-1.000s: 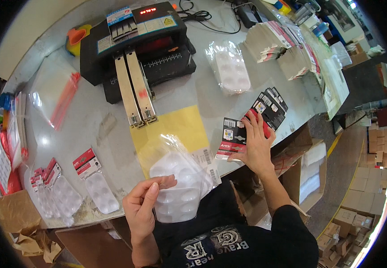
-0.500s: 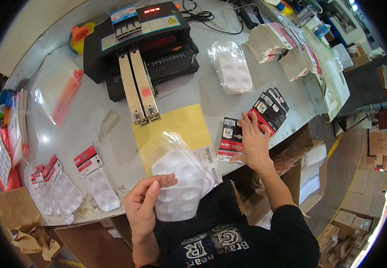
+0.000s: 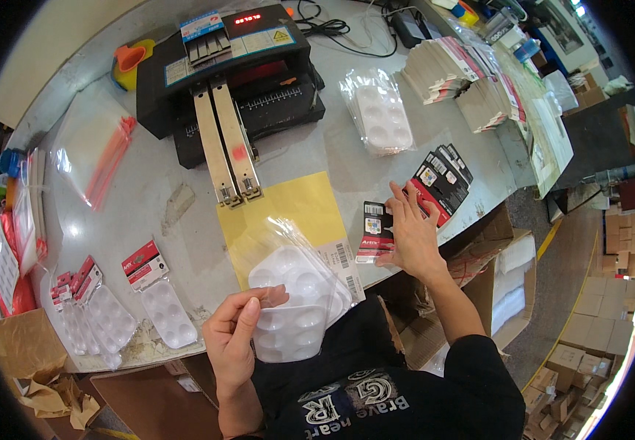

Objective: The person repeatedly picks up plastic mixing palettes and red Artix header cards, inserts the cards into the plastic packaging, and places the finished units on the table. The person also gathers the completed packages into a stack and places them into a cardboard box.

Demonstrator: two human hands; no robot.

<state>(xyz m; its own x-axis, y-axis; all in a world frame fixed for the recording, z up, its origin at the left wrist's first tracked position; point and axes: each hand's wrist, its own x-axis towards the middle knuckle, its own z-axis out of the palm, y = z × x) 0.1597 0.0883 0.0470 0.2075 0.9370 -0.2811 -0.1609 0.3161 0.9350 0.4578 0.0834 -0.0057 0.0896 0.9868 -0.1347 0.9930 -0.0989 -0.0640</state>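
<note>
My left hand [image 3: 238,331] is closed, thumb against fingers, on a clear bag with a white paint palette [image 3: 292,336] at the table's front edge. Behind it, more bagged palettes [image 3: 288,265] lie on a yellow sheet [image 3: 303,198]. At the right, my right hand [image 3: 414,233] grips a black and red header card [image 3: 376,229], thumb at its near edge and fingers at its far side. Several like cards [image 3: 446,176] lie fanned out just beyond that hand, partly covered by its fingers.
A black bag sealer [image 3: 229,81] with two metal rails stands at the back. Carded palettes [image 3: 167,312] lie at the left, near flat clear bags [image 3: 86,147]. A stack of bagged palettes [image 3: 380,117] and card piles [image 3: 464,73] sit back right. Cardboard boxes [image 3: 512,293] stand below the table's edge.
The header card under my right hand now looks shorter and more tilted, its far edge nearer to me. The right hand has shifted slightly left. My left hand has barely moved.
</note>
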